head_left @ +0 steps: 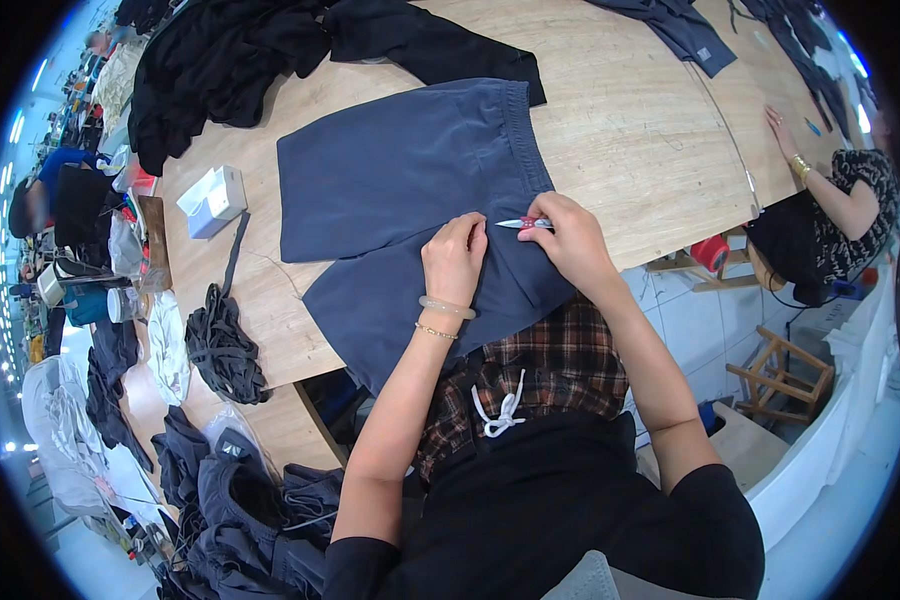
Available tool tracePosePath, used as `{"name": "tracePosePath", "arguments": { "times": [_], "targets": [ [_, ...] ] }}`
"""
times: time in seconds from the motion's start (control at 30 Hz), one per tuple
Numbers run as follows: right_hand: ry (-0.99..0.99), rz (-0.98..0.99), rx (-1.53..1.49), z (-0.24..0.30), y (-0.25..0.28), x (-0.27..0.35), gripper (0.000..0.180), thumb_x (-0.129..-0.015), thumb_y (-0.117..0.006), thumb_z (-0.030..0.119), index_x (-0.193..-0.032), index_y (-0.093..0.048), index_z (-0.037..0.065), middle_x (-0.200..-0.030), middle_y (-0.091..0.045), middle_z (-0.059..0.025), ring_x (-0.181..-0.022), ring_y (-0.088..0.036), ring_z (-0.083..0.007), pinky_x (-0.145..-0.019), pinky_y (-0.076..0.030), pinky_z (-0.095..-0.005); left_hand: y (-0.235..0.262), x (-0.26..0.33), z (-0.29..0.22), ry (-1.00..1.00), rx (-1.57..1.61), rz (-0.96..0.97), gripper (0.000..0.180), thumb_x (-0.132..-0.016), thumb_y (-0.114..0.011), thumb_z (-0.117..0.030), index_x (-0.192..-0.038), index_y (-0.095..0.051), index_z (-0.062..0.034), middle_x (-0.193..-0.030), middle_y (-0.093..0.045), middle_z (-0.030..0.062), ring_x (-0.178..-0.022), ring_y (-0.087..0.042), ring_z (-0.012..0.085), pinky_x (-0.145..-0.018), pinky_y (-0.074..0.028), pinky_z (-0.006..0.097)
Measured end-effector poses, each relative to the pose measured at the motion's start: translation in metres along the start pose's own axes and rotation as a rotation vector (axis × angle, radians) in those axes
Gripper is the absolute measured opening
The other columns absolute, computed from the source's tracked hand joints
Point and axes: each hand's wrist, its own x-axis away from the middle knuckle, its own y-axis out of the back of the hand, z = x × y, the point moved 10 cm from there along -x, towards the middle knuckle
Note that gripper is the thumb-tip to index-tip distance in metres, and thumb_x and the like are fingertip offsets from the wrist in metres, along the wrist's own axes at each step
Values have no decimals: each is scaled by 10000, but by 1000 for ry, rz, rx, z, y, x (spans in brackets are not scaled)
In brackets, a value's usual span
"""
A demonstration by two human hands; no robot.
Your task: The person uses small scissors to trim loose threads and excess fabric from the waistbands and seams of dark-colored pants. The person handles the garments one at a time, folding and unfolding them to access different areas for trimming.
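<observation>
Dark blue-grey shorts [390, 165] with a gathered elastic waistband lie spread on the wooden table before me, the waistband toward the right. Over the middle of them my left hand [454, 262] has its thumb and fingers pinched together; what they hold, if anything, is too small to make out. My right hand [568, 235] grips a pair of thread snips [518, 223] with a red part, the pale blades pointing left at my left fingertips. A small gap shows between the blades' tip and the left hand. The near leg of the shorts hangs over the table edge.
Black garments [240, 65] are heaped at the far left. A white and lilac box [212, 203] stands near a bundle of black straps [225, 345]. More dark clothes [250, 500] pile up at lower left. At right a co-worker's arm [830, 185] rests on the table, above a wooden stool [785, 375].
</observation>
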Motion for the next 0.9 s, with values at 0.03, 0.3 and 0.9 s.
{"name": "tracePosePath", "arguments": {
  "times": [0.03, 0.3, 0.9],
  "targets": [
    [20, 0, 25, 4, -3, -2, 255, -792, -781, 133, -915, -592, 13, -906, -650, -127, -900, -640, -337, -770, -501, -422, 0, 0, 1, 3, -1, -2, 71, -891, -710, -60, -952, -711, -23, -856, -730, 128, -707, -721, 278, -652, -556, 345],
    [109, 6, 127, 14, -10, -10, 239, -793, -769, 127, -891, -579, 21, -888, -624, -112, -893, -618, -321, -776, -497, -432, 1, -1, 1, 9, 13, -6, 74, -891, -718, -73, -953, -718, -32, -838, -728, 129, -692, -716, 275, -646, -553, 344],
    [-343, -120, -1267, -51, 27, 15, 223, -1003, -660, 211, -1084, -558, 30, -997, -669, -126, -952, -683, -213, -761, -580, -321, 45, 43, 13, 242, 48, 34, 277, -1016, -549, -105, -1272, -605, -16, -1253, -681, 157, -1155, -656, 326, -991, -502, 429]
  ]
}}
